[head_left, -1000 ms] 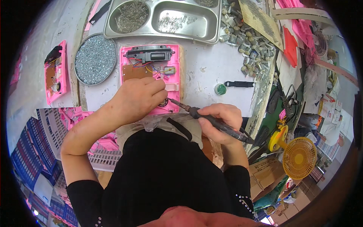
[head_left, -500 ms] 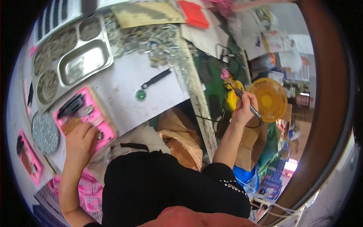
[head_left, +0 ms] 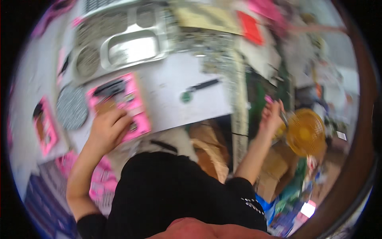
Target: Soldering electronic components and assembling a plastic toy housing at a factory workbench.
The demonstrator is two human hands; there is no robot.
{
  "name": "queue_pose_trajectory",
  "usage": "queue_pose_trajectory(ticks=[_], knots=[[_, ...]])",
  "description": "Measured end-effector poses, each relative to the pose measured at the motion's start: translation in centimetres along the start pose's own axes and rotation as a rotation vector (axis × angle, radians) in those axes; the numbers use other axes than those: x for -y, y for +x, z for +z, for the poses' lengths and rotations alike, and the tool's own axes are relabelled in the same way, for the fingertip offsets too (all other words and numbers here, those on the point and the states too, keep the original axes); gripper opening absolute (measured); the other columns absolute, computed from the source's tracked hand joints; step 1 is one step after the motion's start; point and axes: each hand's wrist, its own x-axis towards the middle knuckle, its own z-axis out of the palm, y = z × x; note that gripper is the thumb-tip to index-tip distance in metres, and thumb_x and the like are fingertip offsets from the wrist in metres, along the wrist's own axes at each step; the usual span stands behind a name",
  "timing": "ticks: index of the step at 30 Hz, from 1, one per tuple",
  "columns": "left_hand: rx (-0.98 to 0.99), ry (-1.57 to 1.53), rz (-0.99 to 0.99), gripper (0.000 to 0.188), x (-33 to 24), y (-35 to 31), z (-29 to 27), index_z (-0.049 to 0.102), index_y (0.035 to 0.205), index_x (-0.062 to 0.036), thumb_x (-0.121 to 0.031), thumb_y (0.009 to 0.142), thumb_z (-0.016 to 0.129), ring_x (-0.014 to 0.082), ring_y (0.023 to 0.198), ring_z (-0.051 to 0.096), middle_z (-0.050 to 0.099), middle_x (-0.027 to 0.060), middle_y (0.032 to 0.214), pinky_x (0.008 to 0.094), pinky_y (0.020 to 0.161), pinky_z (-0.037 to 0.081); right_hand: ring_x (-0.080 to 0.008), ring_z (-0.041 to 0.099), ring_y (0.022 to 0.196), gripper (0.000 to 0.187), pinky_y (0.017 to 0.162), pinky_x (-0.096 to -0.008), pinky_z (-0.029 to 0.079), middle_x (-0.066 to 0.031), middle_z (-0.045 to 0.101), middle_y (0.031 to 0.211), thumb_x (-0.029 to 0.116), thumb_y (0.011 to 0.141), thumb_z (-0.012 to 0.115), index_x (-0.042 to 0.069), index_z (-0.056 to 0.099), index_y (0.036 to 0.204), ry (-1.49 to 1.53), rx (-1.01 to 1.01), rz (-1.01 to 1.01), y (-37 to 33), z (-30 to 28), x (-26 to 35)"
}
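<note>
My left hand (head_left: pixel 106 128), fingers bent and held together, presses on a pink plastic casing (head_left: pixel 139 107) at the table's front edge. A black part (head_left: pixel 110 88) and small metal fittings sit inside the casing; a brown piece (head_left: pixel 104 106) shows by my fingertips, which are partly hidden. Out to the right, my right hand (head_left: pixel 270 117) is closed round a soldering iron (head_left: pixel 284 118), smeared by motion. Its tip cannot be made out. A small pink thing (head_left: pixel 268 99) lies just beyond that hand.
A steel compartment tray (head_left: pixel 159 53) holds small grey parts. Next to the casing are a round grey disc (head_left: pixel 72 106) and a second pink casing (head_left: pixel 51 137). A black strap-like tool (head_left: pixel 203 85) touches a green round tub (head_left: pixel 186 96). An orange basket (head_left: pixel 305 132) stands right.
The whole view has shifted, so the table appears farther right. My right hand has drawn the soldering iron back from the yellow object and turned it. My left hand stays on the casing.
</note>
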Motion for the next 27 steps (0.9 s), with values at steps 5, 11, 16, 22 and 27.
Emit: queue_pose_trajectory(ticks=[5, 11, 16, 22, 27], knots=[[-0.328, -0.091, -0.362, 0.029, -0.3, -3.1, -2.0, 0.069, 0.107, -0.0042, 0.004, 0.08, 0.077, 0.027, 0.076, 0.067, 0.065, 0.0118, 0.103, 0.0364, 0.064, 0.054, -0.0092, 0.048, 0.056, 0.041, 0.046, -0.0204, 0.04, -0.0045, 0.065, 0.082, 0.026, 0.106, 0.061, 0.005, 0.056, 0.141, 0.261, 0.348, 0.353, -10.3, 5.1, -2.7], [-0.27, 0.021, -0.237, 0.031, -1.6, -3.0, 0.1, 0.071, 0.106, -0.0066, 0.0, 0.076, 0.079, 0.0265, 0.076, 0.065, 0.065, 0.0092, 0.101, 0.0388, 0.064, 0.05, -0.0264, 0.061, 0.088, 0.025, 0.078, -0.0371, 0.052, -0.0068, 0.069, 0.098, 0.007, 0.078, 0.08, 0.006, 0.074, 0.102, -0.314, 1.117, -0.641, -19.3, 19.5, -0.6], [-0.219, 0.068, -0.202, 0.032, -1.8, -2.8, 0.5, 0.072, 0.107, -0.0088, -0.007, 0.075, 0.079, 0.0253, 0.084, 0.063, 0.065, 0.0057, 0.099, 0.0406, 0.076, 0.046, -0.0334, 0.055, 0.105, 0.019, 0.087, -0.0448, 0.048, -0.0075, 0.066, 0.111, 0.01, 0.073, 0.081, 0.008, 0.075, 0.091, -0.405, 1.121, -0.855, -22.5, 24.1, -0.8], [-0.255, 0.052, -0.227, 0.03, -1.5, -4.1, 1.0, 0.072, 0.104, -0.0079, -0.008, 0.075, 0.079, 0.0246, 0.085, 0.064, 0.065, 0.0048, 0.098, 0.04, 0.077, 0.046, -0.0323, 0.055, 0.099, 0.012, 0.079, -0.044, 0.046, -0.0078, 0.062, 0.101, 0.009, 0.072, 0.078, 0.004, 0.069, 0.078, -0.551, 1.137, -0.904, -23.8, 26.3, -0.1], [-0.272, 0.03, -0.218, 0.027, -1.4, -3.8, 0.9, 0.073, 0.101, -0.0081, -0.008, 0.075, 0.079, 0.0227, 0.087, 0.065, 0.066, 0.0041, 0.097, 0.0389, 0.078, 0.047, -0.033, 0.056, 0.096, 0.011, 0.078, -0.0444, 0.046, -0.0094, 0.062, 0.098, 0.005, 0.07, 0.076, 0.003, 0.066, 0.076, -0.605, 1.158, -0.93, -24.5, 27.2, 0.2]])
